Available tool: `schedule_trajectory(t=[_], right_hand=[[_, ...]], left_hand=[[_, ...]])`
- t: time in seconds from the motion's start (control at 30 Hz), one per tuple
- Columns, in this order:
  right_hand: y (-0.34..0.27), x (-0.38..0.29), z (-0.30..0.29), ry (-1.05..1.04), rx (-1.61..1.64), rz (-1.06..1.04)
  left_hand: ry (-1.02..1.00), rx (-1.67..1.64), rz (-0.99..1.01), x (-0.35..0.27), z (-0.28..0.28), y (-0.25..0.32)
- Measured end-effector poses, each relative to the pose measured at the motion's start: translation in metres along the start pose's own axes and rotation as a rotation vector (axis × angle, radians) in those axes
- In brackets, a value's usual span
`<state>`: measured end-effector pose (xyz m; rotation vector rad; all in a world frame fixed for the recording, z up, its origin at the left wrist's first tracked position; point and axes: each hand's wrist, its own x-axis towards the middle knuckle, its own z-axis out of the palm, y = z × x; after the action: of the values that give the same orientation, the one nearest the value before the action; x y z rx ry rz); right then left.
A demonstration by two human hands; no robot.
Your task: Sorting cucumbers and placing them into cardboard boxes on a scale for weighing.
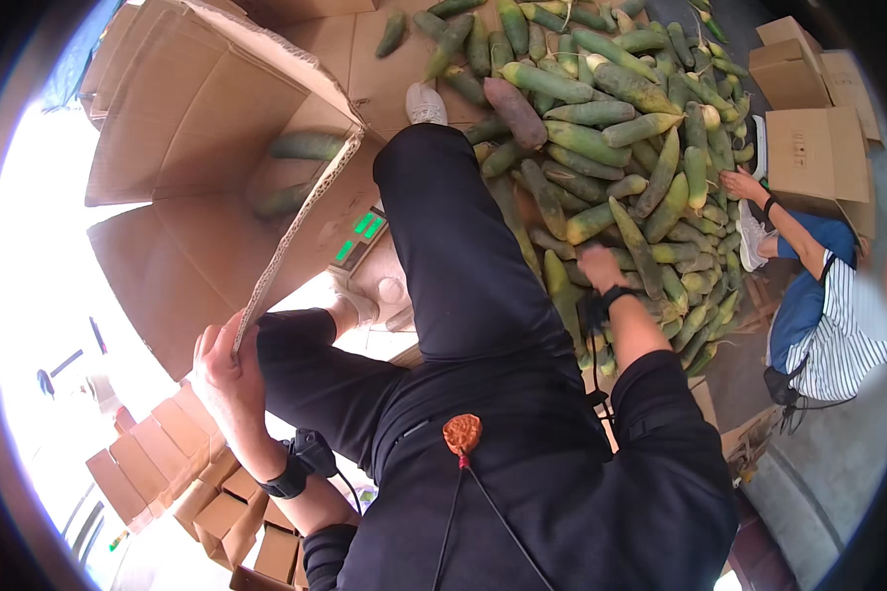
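With its fingers closed on the rim, my left hand point(229, 369) grips the edge of a large open cardboard box point(192, 251). Inside that box lie green radishes point(307, 146), seen past the wall. My right hand point(602, 270) is at the near side of a big heap of green radishes point(599, 112), blurred; whether it holds one I cannot tell. A reddish-brown root point(516, 114) lies on the heap near my knee. Beside the box, a scale display point(358, 236) with lit green digits shows between my legs.
Another person point(820, 295) sits at the right, a hand on the heap's far edge. Cardboard boxes point(817, 154) stand behind that person. More open boxes point(222, 517) are at lower left. Flattened cardboard point(373, 66) lies under the heap.
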<state>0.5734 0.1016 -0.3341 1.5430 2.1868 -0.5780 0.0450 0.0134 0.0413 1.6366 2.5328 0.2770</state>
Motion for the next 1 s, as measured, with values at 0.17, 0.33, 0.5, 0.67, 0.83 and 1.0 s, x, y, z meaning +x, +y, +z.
schedule_trajectory(t=[0.17,0.33,0.5,0.67,0.83,1.0], right_hand=[[-0.053,-0.057,0.032,-0.215,0.772,0.574],[-0.079,-0.052,0.038,-0.422,0.706,0.764],[-0.092,-0.034,0.015,-0.508,0.659,0.741],[-0.042,-0.026,0.109,-0.394,0.797,0.758],[-0.067,-0.017,0.077,-0.513,0.586,0.650],[-0.101,-0.025,0.025,-0.206,0.643,0.750]], left_hand=[[0.027,0.072,-0.034,-0.008,-0.003,-0.001],[0.040,0.064,0.003,-0.005,-0.001,0.000],[0.036,0.052,-0.030,-0.004,-0.007,0.005],[0.023,-0.006,-0.039,0.006,-0.004,0.007],[0.019,0.050,-0.024,0.001,-0.010,0.006],[0.015,0.048,-0.034,0.003,-0.013,0.005]])
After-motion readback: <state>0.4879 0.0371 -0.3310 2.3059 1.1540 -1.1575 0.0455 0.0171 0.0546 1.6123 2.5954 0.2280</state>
